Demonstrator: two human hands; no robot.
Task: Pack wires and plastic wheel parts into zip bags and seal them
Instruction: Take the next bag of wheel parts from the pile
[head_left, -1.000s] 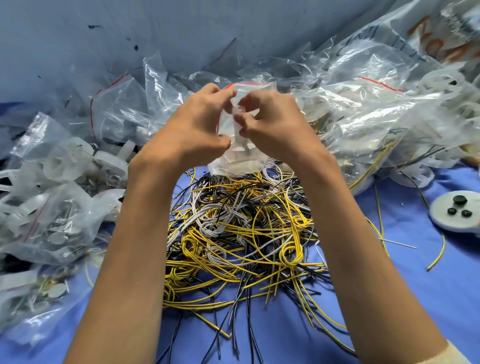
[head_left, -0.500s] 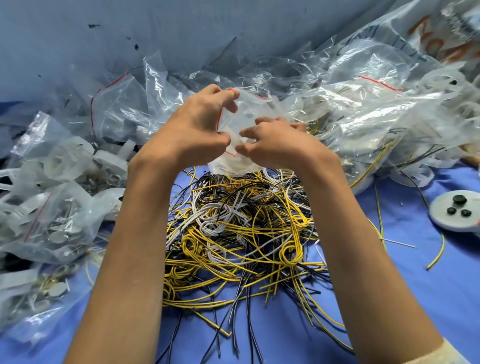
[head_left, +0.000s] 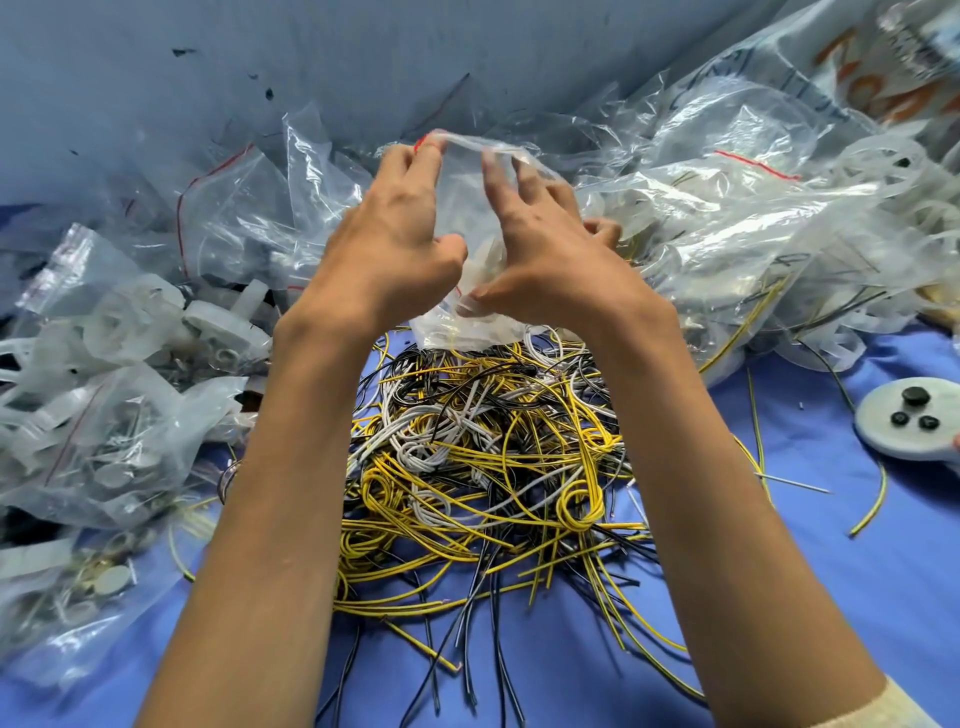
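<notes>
A clear zip bag (head_left: 467, 208) with a red seal line is held up between both hands above the wire pile. My left hand (head_left: 395, 244) grips its left edge, fingers up at the red-lined mouth and thumb pressed on the film. My right hand (head_left: 540, 254) has its fingers spread into the bag's mouth, thumb pinching the film lower down. The mouth is stretched wide. A tangled heap of yellow, white and black wires (head_left: 483, 457) lies on the blue cloth just below. White plastic wheel parts (head_left: 218, 322) lie at the left among bags.
Filled and crumpled clear bags (head_left: 104, 447) crowd the left side; a large pile of bags with wires and plastic rings (head_left: 753, 223) fills the right back. A round white part with black knobs (head_left: 914, 423) sits at the right edge. A blue wall rises behind.
Both hands have lifted and spread apart, pulling the bag's mouth wide. The right hand's fingers went from pinching the top edge to reaching inside the opening.
</notes>
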